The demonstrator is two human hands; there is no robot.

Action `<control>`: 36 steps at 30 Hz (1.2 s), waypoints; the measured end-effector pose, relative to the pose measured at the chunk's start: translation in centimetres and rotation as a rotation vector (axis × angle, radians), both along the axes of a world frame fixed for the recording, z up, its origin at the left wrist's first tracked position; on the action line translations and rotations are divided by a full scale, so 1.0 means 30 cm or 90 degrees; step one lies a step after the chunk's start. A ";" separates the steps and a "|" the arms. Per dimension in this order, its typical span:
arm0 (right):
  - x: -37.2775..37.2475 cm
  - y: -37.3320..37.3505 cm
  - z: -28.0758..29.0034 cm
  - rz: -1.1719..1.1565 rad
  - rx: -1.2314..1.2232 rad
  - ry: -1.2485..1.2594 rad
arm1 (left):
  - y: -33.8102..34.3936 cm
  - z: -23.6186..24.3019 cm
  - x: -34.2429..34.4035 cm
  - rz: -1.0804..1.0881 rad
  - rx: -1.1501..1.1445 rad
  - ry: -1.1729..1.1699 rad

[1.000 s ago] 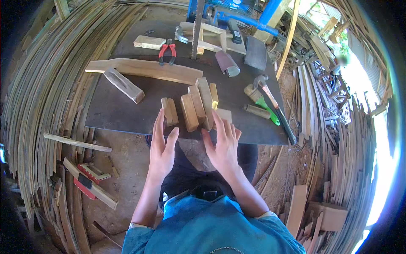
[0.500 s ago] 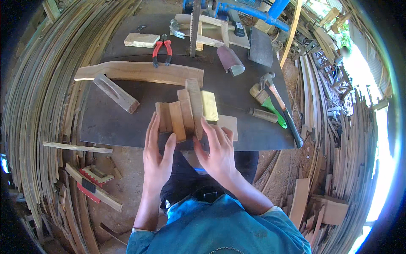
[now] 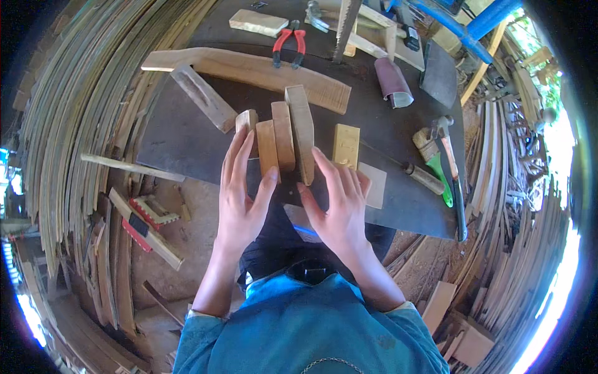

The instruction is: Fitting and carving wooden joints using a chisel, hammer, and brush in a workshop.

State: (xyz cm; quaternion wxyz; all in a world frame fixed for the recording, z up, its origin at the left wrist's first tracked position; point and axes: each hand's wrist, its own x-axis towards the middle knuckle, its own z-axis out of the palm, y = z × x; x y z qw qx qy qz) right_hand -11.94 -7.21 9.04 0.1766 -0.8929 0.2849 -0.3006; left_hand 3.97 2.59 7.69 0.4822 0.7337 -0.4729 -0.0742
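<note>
Several wooden blocks stand side by side in a row near the table's front edge. From left to right come a short block (image 3: 247,121), an orange-brown block (image 3: 267,144), a brown block (image 3: 283,132) and a taller, paler block (image 3: 300,128). My left hand (image 3: 242,198) has its fingers stretched along the short block, its thumb near the foot of the orange-brown one. On the other side, my right hand (image 3: 339,202) is spread, fingertips at the tall block's lower right side. A yellow block (image 3: 346,144) stands apart, beyond the right fingers.
Behind lie a long curved board (image 3: 249,71), a slotted wooden piece (image 3: 202,96) and red-handled pliers (image 3: 290,45). An upright saw blade (image 3: 346,28) rises farther back. At right are a hammer (image 3: 450,156), a green-handled brush (image 3: 436,163) and a wooden-handled tool (image 3: 423,179).
The head view has turned, shifting the table in the picture. A wider gap now separates the row of blocks from the yellow block. Both hands remain on either side of the row.
</note>
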 end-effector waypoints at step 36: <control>-0.105 -0.181 0.017 0.115 0.038 0.037 | -0.051 0.016 -0.098 0.061 0.014 -0.251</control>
